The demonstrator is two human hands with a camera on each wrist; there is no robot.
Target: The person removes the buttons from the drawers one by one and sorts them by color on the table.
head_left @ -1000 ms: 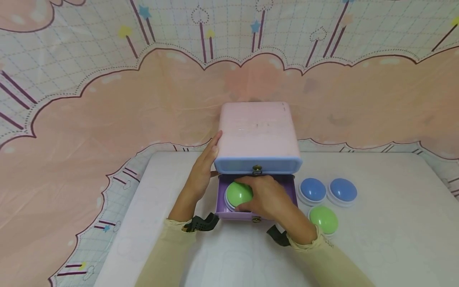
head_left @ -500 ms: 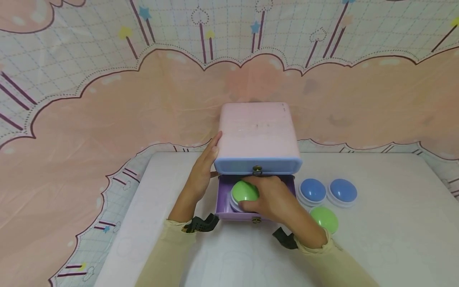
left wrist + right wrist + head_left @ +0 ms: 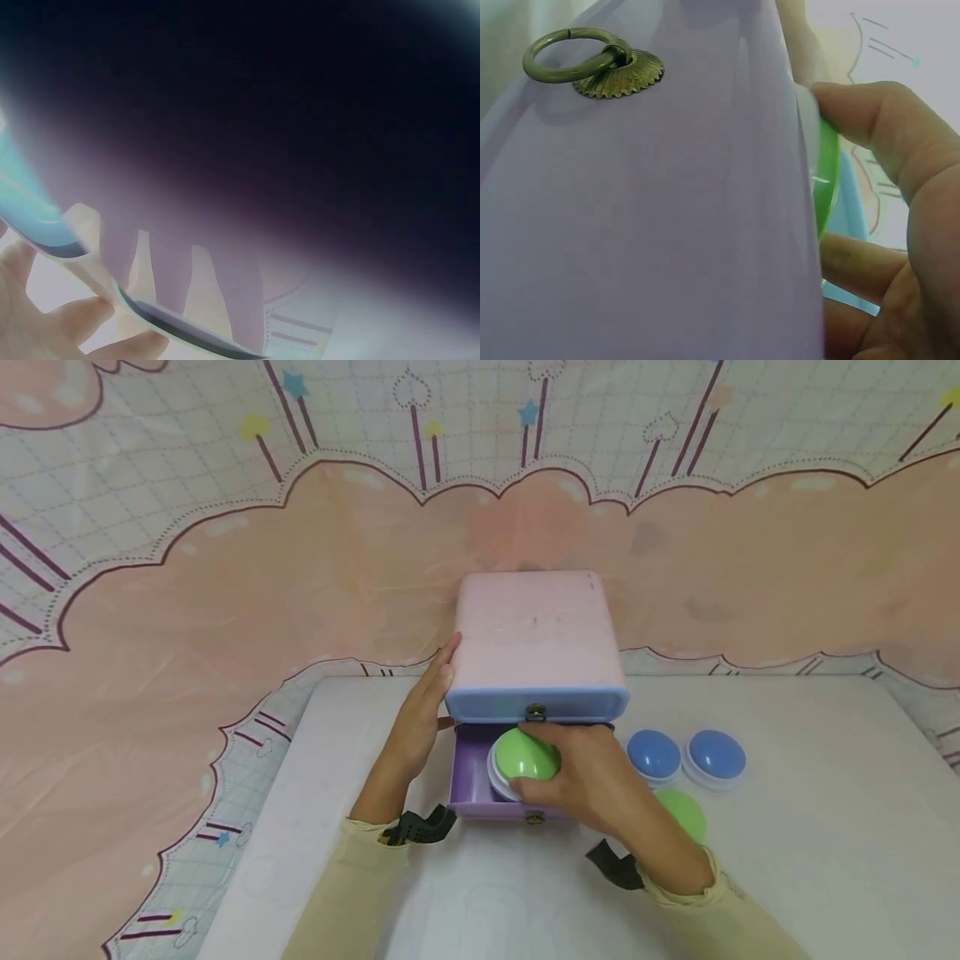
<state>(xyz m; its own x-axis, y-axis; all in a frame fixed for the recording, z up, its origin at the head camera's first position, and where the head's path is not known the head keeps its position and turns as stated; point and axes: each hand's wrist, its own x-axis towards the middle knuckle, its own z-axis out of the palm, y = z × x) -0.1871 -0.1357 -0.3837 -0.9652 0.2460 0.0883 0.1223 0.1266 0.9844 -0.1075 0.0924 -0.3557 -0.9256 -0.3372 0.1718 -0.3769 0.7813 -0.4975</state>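
A small drawer cabinet with a pink top and a blue upper drawer front stands in the middle of the head view. Its purple lower drawer is pulled out. My right hand grips a round push button with a green dome and white base, thumb and fingers on either side of it. The button sits within the drawer's walls; whether it touches the bottom I cannot tell. Against the cabinet's left side rests my left hand, fingers extended. The right wrist view shows the drawer front with its brass ring pull.
On the white table, right of the drawer, stand two blue-domed push buttons, the nearer one and the farther one. A second green-domed button lies in front of them, partly hidden by my right forearm. A patterned cloth hangs behind.
My right hand has moved right, taking the green push button from the drawer's left side toward its middle. The left hand stays at the cabinet's side.
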